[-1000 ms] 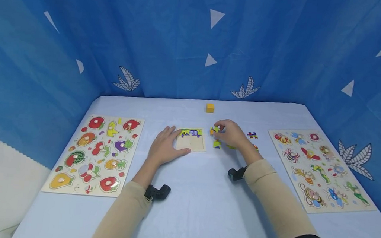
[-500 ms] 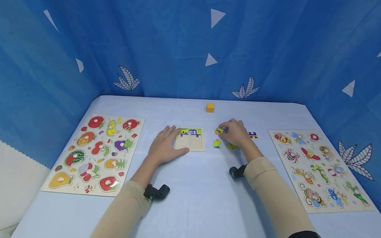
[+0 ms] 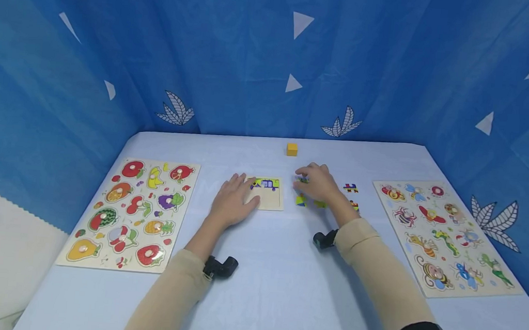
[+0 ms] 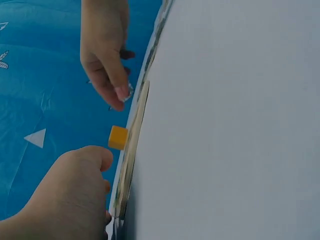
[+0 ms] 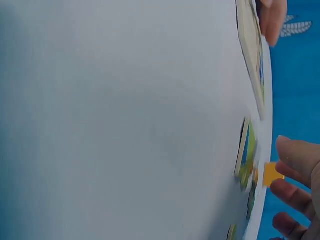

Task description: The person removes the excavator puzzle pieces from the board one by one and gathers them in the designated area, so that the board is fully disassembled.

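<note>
My left hand (image 3: 233,201) lies at the left side of a small wooden puzzle board (image 3: 271,201), its index finger and thumb over the edge. A yellow and purple vehicle picture fills the board's top row, with bare wood below. My right hand (image 3: 317,183) hovers over loose puzzle pieces, fingers parted and nothing visible between them; the right wrist view shows its fingers (image 5: 295,195) spread apart. Beneath it lie a yellow-green piece with blue (image 3: 300,201) and another yellow-green piece (image 3: 319,204). A piece near the fingertips is partly hidden.
Further right is a red and blue piece (image 3: 351,188). A yellow cube (image 3: 291,149) stands at the back. A fruit puzzle board (image 3: 135,216) lies left, an insect puzzle board (image 3: 445,236) right. Blue curtain (image 3: 236,54) borders the table (image 3: 273,290).
My right hand moved right with a piece between its fingers, then back left, and its fingers have parted. The left hand has shifted only slightly on the small board.
</note>
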A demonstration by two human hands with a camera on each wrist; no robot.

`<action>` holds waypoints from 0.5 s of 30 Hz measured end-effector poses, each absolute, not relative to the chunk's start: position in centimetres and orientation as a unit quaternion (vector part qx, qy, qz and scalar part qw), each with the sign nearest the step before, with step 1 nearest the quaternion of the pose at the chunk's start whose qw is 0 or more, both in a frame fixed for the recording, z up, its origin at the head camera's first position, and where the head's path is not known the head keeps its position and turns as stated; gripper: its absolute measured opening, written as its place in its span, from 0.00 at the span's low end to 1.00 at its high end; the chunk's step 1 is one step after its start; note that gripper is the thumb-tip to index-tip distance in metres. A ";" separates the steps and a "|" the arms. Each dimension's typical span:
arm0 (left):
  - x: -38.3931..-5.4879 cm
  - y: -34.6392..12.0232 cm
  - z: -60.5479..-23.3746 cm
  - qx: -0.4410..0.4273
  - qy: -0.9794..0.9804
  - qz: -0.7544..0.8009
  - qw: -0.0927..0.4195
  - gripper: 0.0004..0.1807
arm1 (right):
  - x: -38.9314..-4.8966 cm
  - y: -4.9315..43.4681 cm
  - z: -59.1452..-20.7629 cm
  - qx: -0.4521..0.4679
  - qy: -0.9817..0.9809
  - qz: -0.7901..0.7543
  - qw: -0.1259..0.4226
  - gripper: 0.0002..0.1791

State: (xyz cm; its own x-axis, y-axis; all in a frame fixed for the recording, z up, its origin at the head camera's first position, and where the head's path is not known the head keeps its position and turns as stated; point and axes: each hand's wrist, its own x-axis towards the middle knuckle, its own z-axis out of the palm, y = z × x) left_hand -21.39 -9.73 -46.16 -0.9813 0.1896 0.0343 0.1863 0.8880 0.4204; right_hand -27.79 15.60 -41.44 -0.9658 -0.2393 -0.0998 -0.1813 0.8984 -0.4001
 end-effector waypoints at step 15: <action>-21.2 -8.3 -47.3 0.104 0.982 0.153 -0.028 0.34 | -26.8 11.0 -42.0 -0.193 0.970 -0.134 0.066 0.25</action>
State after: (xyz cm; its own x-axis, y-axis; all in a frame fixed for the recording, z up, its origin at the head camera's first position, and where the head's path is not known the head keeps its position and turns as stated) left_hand -21.21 -8.25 -47.26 -0.9768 0.1953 0.0875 0.2127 0.9316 0.2947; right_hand -26.84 11.00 -42.00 -0.9165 -0.3928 -0.0759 -0.3575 0.8893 -0.2853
